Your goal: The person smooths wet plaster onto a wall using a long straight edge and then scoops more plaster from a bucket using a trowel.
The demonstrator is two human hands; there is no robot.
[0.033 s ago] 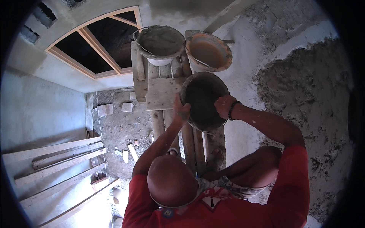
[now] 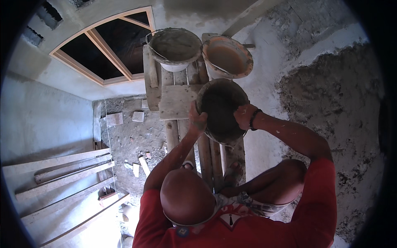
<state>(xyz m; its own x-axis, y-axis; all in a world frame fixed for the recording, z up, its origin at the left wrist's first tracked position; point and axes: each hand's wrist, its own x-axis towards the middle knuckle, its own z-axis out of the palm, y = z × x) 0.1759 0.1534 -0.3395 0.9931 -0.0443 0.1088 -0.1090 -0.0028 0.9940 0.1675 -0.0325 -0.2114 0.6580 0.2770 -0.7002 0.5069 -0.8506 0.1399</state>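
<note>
A dark, mortar-crusted bucket point(image 2: 228, 136) stands on the plank scaffold point(image 2: 204, 153) in front of my body, its mouth turned up. My left hand point(image 2: 198, 118) grips its left rim, thumb over the edge. On the right side, my right hand point(image 2: 245, 116) is closed on the rim, with a dark band around the wrist. The shadowed inside of the bucket makes its contents hard to make out. Close to my left hand lies a flat, mortar-stained wooden board point(image 2: 175, 107).
Beyond stand a bucket of grey mortar point(image 2: 173, 67) and an orange-rimmed bucket point(image 2: 246, 68) holding brownish liquid. A wooden window frame point(image 2: 97, 39) is set in the wall. Partly plastered wall point(image 2: 331, 124) rises at right. Rubble point(image 2: 138, 116) and planks point(image 2: 62, 165) lie left, beside a taut string point(image 2: 108, 128).
</note>
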